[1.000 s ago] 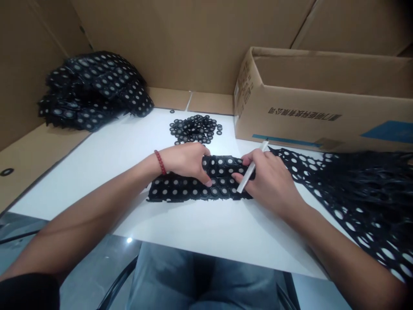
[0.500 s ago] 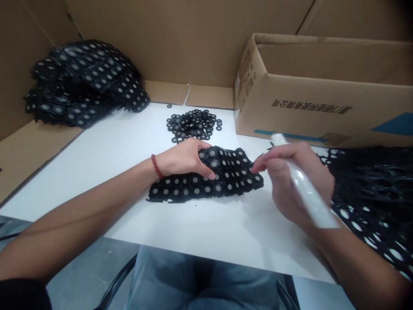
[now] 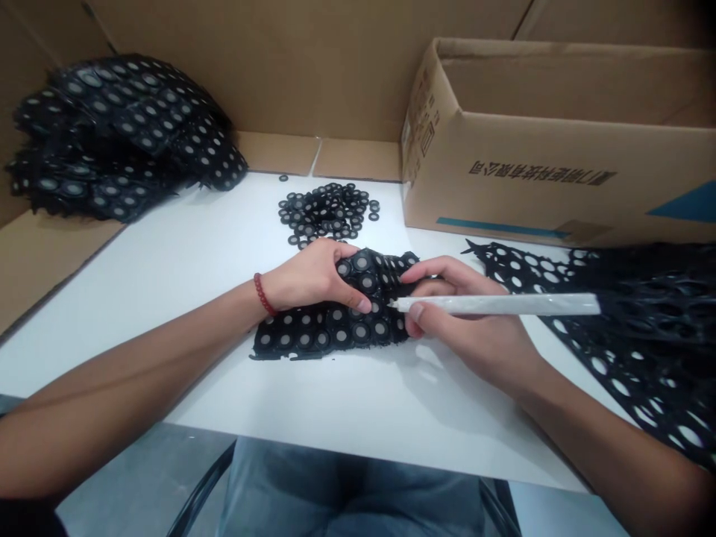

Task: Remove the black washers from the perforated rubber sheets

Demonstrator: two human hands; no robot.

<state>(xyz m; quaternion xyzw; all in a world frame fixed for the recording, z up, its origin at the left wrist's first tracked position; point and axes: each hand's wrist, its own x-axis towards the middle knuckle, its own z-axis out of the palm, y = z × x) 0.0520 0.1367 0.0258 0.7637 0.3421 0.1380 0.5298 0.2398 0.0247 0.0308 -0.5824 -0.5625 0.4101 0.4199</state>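
A black rubber sheet (image 3: pixel 318 328) studded with round rings with grey centres lies on the white table (image 3: pixel 184 253) before me. My left hand (image 3: pixel 316 276), with a red bead bracelet at the wrist, is closed on the sheet's upper part and bends it up. My right hand (image 3: pixel 467 317) grips a white pen-like tool (image 3: pixel 503 304). The tool lies nearly level, and its tip touches the sheet by my left thumb.
Loose black rings (image 3: pixel 327 210) are heaped behind the sheet. A stack of filled sheets (image 3: pixel 112 134) sits at the far left. Punched-out black sheets (image 3: pixel 632 328) pile at the right, in front of an open cardboard box (image 3: pixel 559 142). Cardboard walls stand behind.
My right hand swung the white tool from pointing down towards me to lying level with its tip on the sheet. My left hand kept its hold and curled the sheet further.
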